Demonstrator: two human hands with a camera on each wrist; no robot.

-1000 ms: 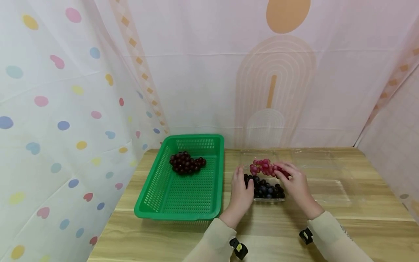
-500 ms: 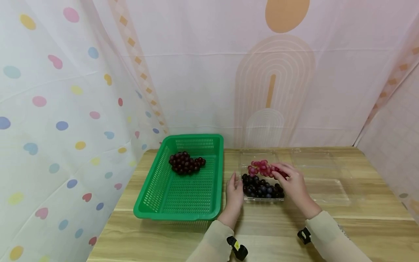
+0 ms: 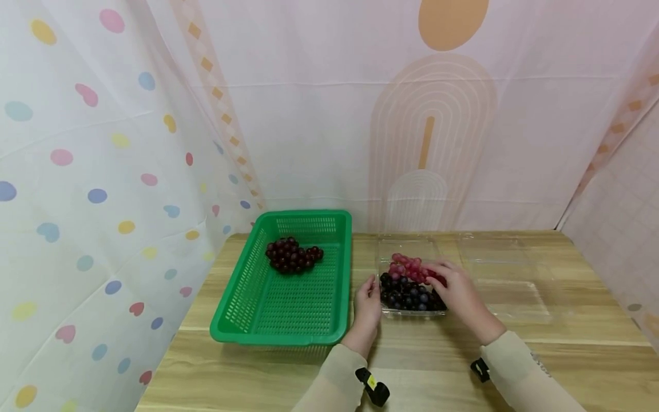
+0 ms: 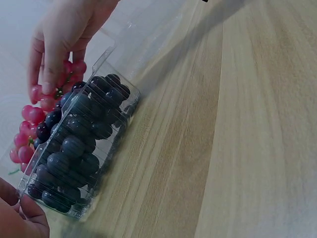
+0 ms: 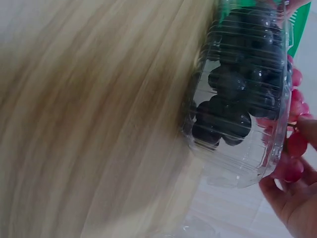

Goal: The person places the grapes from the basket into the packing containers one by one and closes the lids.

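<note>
A clear plastic clamshell box (image 4: 101, 141) holds a bunch of black grapes (image 3: 409, 294) in its front part. At the box's left corner my left hand (image 3: 367, 312) pinches the rim between thumb and fingers. My right hand (image 3: 460, 292) holds a bunch of pinkish-red grapes (image 3: 404, 266) by its right end, just behind the black ones. In the left wrist view the red grapes (image 4: 29, 124) hang against the far side of the black bunch. Whether they bear on the box floor is hidden.
Left of the box stands a green plastic basket (image 3: 346, 286) with a dark red bunch of grapes (image 3: 292, 256) in it. A second clear plastic box (image 3: 515, 297) lies open at the right. A patterned curtain (image 3: 319, 143) hangs behind the wooden table (image 3: 257, 377).
My left hand has drawn back from over the black grapes to the box's left rim. My right hand has shifted slightly left, and the red grapes have come lower.
</note>
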